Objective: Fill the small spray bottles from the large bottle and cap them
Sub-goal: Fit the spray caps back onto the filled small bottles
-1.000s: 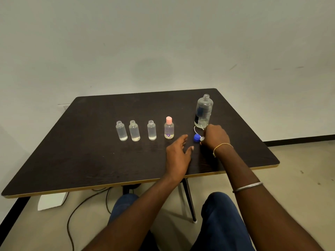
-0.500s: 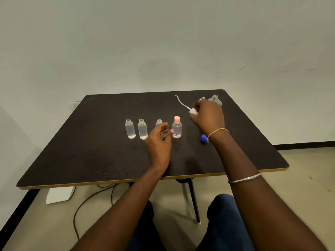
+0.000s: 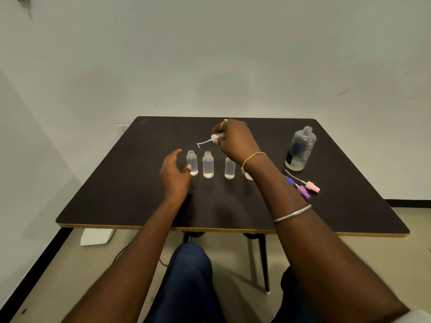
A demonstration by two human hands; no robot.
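Three uncapped small clear bottles stand in a row on the dark table (image 3: 349, 206): the left one (image 3: 192, 162), the middle one (image 3: 208, 164) and the right one (image 3: 229, 169). A fourth bottle (image 3: 248, 176) is almost hidden behind my right wrist. My right hand (image 3: 235, 139) hovers above the row, shut on a white spray cap (image 3: 215, 137) whose thin tube points left. My left hand (image 3: 173, 173) is open just left of the leftmost bottle, thumb close to it. The large clear bottle (image 3: 300, 149) stands uncapped at the right.
Loose spray caps lie right of my right forearm: a pink one (image 3: 312, 185), a purple one (image 3: 303, 191) and a blue one (image 3: 290, 180). A white block (image 3: 96, 236) and a cable lie on the floor under the table's front edge.
My right hand has carried the white spray cap left, from near the large bottle to above the row. My left hand has moved left to the leftmost bottle. The camera view has shifted.
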